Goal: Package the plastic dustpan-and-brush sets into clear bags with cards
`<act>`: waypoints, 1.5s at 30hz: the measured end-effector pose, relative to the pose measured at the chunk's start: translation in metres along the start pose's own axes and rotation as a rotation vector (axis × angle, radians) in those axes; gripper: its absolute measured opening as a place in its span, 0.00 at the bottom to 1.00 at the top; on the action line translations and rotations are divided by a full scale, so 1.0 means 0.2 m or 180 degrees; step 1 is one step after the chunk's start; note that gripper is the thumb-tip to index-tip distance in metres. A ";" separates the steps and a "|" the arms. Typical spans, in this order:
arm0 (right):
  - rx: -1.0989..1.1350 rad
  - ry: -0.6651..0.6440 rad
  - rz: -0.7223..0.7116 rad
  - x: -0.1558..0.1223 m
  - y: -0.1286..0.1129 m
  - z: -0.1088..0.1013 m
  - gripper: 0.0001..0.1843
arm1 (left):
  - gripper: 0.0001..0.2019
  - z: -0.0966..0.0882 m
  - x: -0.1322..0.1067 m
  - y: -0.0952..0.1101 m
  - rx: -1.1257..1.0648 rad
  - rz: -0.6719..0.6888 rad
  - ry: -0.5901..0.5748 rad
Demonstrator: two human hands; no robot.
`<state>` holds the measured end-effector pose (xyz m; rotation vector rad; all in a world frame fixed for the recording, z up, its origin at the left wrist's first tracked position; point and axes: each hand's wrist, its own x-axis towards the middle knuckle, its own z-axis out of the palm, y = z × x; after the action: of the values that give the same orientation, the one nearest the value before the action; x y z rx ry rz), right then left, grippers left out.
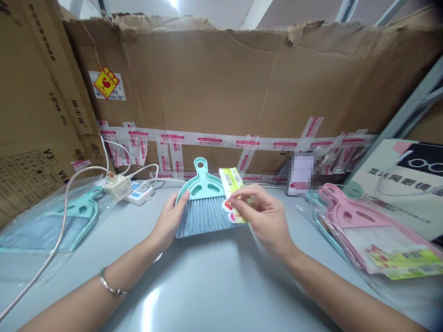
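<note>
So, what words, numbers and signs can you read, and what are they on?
"V3": left carton
"V6": same carton
"互连网眼镜": white box
"LM", then blurred: white label
Red glass sign: yellow sticker
Too blurred to read: tape, held card, card at right, charger, other carton print.

"V3" (49,155) on carton (31,101), glass symbol (106,84) on sticker (116,81)

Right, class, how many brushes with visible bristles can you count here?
3: a teal brush in the left hand, a plastic-wrapped teal one at far left, a pink one at right. Another may be hidden beneath the pink one.
</note>
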<state>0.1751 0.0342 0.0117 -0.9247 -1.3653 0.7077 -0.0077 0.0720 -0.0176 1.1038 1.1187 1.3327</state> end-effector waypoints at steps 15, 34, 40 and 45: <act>-0.0377 -0.1681 -0.0618 -0.07 0.11 0.14 0.22 | 0.20 0.01 -0.03 0.03 -0.0315 0.0528 -0.0258; -0.0872 0.0719 -0.0399 0.10 0.11 -0.06 0.15 | 0.24 -0.02 0.00 0.06 0.0078 0.0397 -0.0277; 0.0593 -0.1171 0.1905 0.17 0.20 -0.09 0.24 | 0.25 -0.02 -0.02 0.07 -0.0107 0.0218 -0.0540; 0.1122 -0.1184 0.2089 0.13 0.20 -0.07 0.20 | 0.24 -0.03 -0.02 0.08 -0.0078 0.0200 -0.0601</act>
<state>0.1952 0.0731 -0.0098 -0.9850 -1.1843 1.6321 -0.0148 0.0665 -0.0018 1.2283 0.9337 1.2584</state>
